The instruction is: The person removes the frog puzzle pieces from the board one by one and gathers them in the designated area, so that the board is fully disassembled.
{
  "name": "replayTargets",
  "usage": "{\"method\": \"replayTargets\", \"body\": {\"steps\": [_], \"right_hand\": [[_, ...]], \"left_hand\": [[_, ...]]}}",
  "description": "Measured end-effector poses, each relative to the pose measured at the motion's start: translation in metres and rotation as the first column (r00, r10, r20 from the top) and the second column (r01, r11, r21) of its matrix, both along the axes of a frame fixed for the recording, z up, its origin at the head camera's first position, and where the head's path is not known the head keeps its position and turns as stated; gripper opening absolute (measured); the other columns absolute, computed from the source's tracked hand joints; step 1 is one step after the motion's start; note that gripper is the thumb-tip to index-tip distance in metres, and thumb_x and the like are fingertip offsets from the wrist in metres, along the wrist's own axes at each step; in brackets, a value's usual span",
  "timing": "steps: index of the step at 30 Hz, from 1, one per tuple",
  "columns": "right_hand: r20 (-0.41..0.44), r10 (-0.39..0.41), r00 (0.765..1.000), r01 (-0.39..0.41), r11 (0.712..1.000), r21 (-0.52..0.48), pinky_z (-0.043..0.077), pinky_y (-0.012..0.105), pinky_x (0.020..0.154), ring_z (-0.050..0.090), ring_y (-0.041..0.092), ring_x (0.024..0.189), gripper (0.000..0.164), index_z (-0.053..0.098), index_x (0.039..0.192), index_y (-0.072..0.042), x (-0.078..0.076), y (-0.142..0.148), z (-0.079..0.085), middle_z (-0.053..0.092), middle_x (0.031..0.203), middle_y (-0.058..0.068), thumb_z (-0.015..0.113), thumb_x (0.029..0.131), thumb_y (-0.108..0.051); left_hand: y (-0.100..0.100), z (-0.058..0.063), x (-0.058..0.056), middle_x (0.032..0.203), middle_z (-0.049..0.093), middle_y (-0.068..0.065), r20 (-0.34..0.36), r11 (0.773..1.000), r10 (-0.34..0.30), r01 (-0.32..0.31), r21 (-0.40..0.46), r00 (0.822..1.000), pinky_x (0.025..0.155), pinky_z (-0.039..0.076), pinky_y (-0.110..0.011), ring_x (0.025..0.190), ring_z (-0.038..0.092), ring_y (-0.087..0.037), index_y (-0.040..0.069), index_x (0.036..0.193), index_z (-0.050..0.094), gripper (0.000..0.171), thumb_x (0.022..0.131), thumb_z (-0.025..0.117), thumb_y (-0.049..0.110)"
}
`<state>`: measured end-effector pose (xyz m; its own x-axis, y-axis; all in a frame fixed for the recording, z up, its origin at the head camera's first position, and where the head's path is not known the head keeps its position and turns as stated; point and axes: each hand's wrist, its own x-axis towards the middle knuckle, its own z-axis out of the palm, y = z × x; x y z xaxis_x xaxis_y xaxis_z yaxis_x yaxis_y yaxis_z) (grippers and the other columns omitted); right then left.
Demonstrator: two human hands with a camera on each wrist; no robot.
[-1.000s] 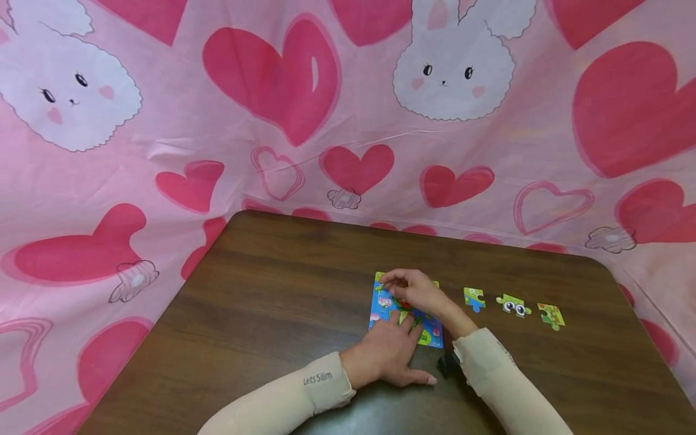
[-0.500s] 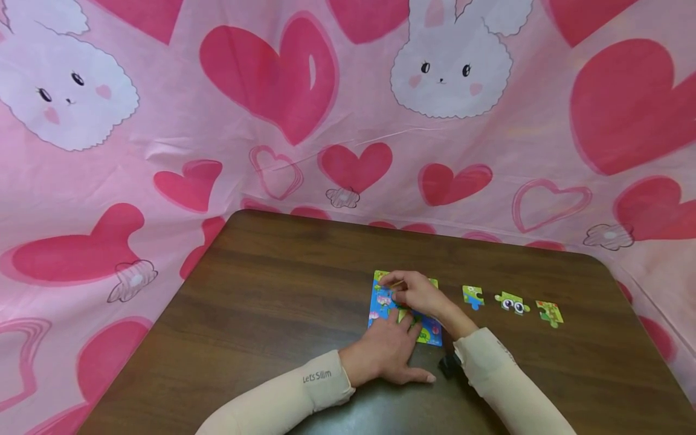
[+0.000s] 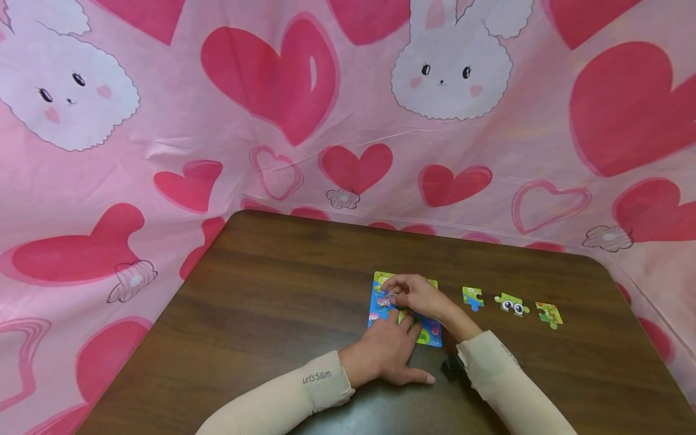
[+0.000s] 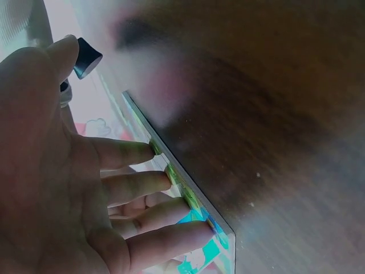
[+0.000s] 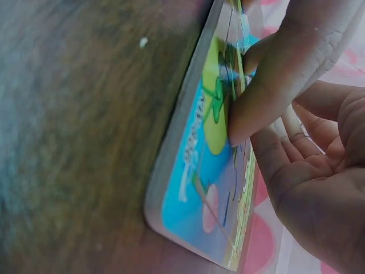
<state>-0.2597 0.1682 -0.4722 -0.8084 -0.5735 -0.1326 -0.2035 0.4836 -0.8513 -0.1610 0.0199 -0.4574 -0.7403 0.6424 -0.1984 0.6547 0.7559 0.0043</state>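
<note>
A colourful jigsaw puzzle board (image 3: 380, 277), blue and green with pink flowers, lies flat on the brown table. My left hand (image 3: 393, 350) rests on its near part with straight, spread fingers; in the left wrist view the fingertips (image 4: 197, 231) lie over the board's edge. Above the board's middle is my right hand (image 3: 417, 296), with thumb and fingers bent together low over the pictures. It pinches a puzzle piece, mostly hidden by the fingers. In the right wrist view, the right hand (image 5: 325, 165) curls close beside the board, and a finger reaches down to its surface.
Three loose pieces lie in a row right of the board: a blue-green puzzle piece (image 3: 472, 298), a puzzle piece with two eyes (image 3: 512, 304) and a green puzzle piece (image 3: 550, 314). A pink cloth (image 3: 359, 133) with hearts and rabbits hangs behind the table (image 3: 272, 302).
The right hand has lowered slightly toward the board, and the thin edge seen between its fingers half a second ago is hidden now. The left hand has stayed in place.
</note>
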Motion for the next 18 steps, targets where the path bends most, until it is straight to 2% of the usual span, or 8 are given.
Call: {"method": "replayTargets", "body": {"steps": [7,12,18], "right_hand": [[0.016,-0.022,1.000,0.023,1.000,-0.019,0.054,0.032,0.076,0.064,0.018,0.085,0.026,0.068,0.121,-0.002,-0.0029,-0.0012,-0.0026,0.071,0.102,0.014,0.062,0.096,-0.005],[0.033,-0.075,0.997,0.076,0.997,-0.023,0.053,0.032,0.069,0.061,0.018,0.075,0.022,0.069,0.119,-0.003,-0.0037,-0.0025,-0.0017,0.072,0.098,0.014,0.063,0.099,-0.010],[0.055,-0.134,0.989,0.135,0.990,-0.026,0.056,0.033,0.072,0.063,0.020,0.076,0.024,0.070,0.122,-0.008,-0.0046,0.0039,0.0027,0.071,0.099,0.012,0.062,0.101,-0.013]], "left_hand": [[0.0003,-0.0023,-0.0006,0.159,0.040,0.001,-0.006,1.000,-0.006,0.006,-0.008,1.000,0.081,0.055,-0.030,0.138,0.042,-0.028,0.021,0.156,0.041,0.098,0.084,0.039,0.089],[0.0003,-0.0022,-0.0008,0.157,0.043,0.001,0.001,1.000,-0.013,0.013,-0.013,1.000,0.083,0.055,-0.030,0.137,0.044,-0.027,0.021,0.156,0.041,0.099,0.084,0.038,0.089],[-0.0006,-0.0008,-0.0015,0.155,0.044,0.002,0.014,1.000,-0.012,0.013,-0.012,1.000,0.080,0.055,-0.031,0.135,0.046,-0.026,0.022,0.156,0.041,0.098,0.084,0.038,0.089]]}}
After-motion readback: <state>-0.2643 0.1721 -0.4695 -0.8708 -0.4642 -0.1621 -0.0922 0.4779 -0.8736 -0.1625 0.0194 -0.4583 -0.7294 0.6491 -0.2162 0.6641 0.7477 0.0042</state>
